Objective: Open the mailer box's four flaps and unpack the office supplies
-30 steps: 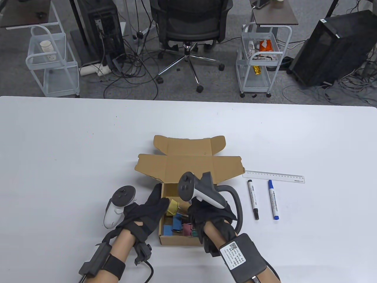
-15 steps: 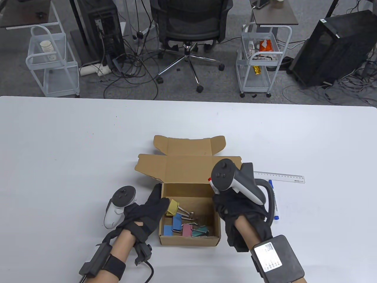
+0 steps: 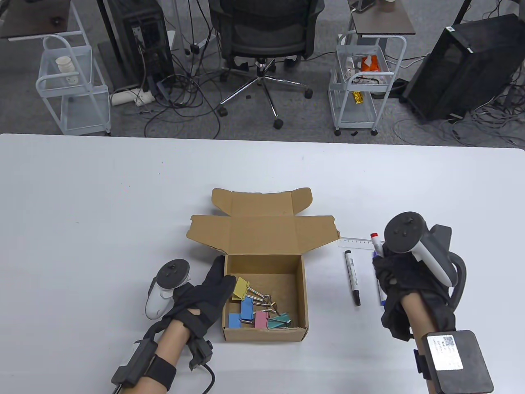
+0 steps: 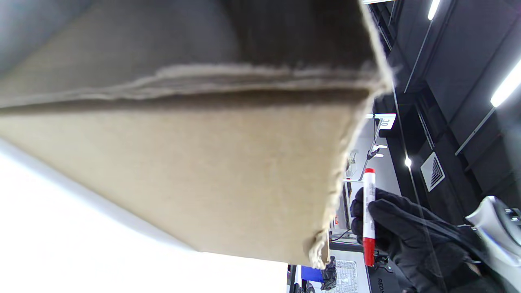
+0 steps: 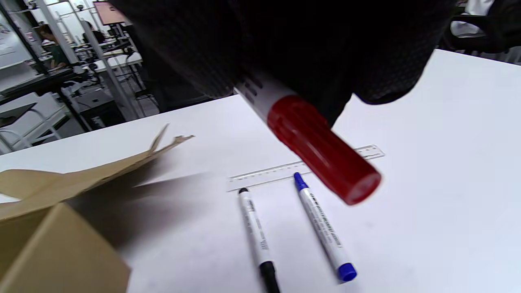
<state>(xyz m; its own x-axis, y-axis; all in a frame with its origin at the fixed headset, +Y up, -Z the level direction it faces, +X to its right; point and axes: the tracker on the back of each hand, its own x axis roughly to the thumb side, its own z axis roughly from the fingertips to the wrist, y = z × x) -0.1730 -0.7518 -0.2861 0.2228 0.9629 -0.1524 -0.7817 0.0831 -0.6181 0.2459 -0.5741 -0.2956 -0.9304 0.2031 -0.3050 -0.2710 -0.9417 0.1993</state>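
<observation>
The brown mailer box [image 3: 262, 334] stands in the table's middle with its flaps [image 3: 262, 234] folded back. Several coloured binder clips [image 3: 256, 310] lie inside. My left hand [image 3: 223, 276] holds the box's left wall, fingers outside and thumb over the rim; that wall [image 4: 203, 171] fills the left wrist view. To the right, my right hand [image 3: 381, 264] grips a red marker [image 3: 375, 242] [image 5: 321, 150] [image 4: 368, 211], raised above the table. Below it lie a blue marker [image 5: 323, 228] and a black marker [image 3: 352, 277] [image 5: 254, 226], near a clear ruler [image 3: 356, 243] [image 5: 285, 169].
Beyond the table's far edge [image 3: 262, 137] are an office chair [image 3: 262, 37], two white wire carts [image 3: 74, 86] [image 3: 365, 82], a black computer tower [image 3: 467, 65] and loose cables on the floor. The box's corner [image 5: 53, 252] shows at the lower left of the right wrist view.
My right hand rose out of the box gripping the red marker and moved right, over the laid-out markers. The left hand stayed on the box's left wall.
</observation>
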